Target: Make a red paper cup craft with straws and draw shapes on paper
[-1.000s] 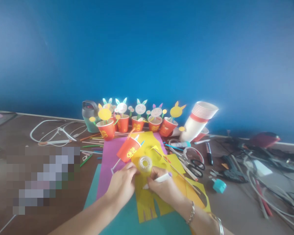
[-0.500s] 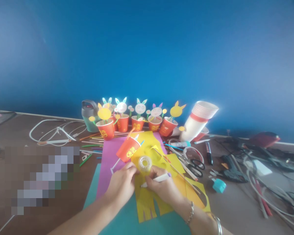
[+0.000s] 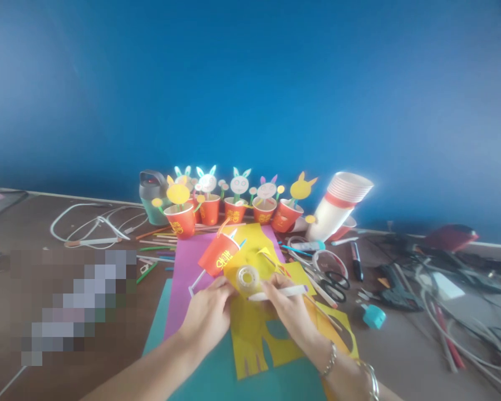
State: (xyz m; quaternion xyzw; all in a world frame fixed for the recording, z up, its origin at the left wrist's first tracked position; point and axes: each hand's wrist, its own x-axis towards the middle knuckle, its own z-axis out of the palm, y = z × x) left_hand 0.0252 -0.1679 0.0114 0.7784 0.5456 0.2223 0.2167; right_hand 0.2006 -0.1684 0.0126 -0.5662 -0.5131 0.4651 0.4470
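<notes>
My right hand (image 3: 290, 303) grips a white marker (image 3: 281, 293) with a purple end, holding it nearly level above a cut yellow paper sheet (image 3: 248, 334). Its fingers also sit close to the right side of a clear tape roll (image 3: 247, 277), which lies flat on the sheet. On the sheet's left edge rests my left hand (image 3: 209, 309), its fingers closed together and pressing on the paper. Just beyond it, a red paper cup (image 3: 219, 252) lies tipped over, with blue-tipped pieces showing at its mouth.
Red cups with paper animal heads (image 3: 235, 210) line the wall, beside a stack of white cups (image 3: 338, 206). To the right lie scissors (image 3: 334, 287), a teal block (image 3: 373, 316), a glue gun (image 3: 401, 289) and tangled cables. Purple paper (image 3: 183, 273) and teal paper (image 3: 209, 373) lie underneath.
My right hand has moved slightly up and right with the marker, whose tip has lifted toward the tape roll and now lies more level. My left hand has stayed in place.
</notes>
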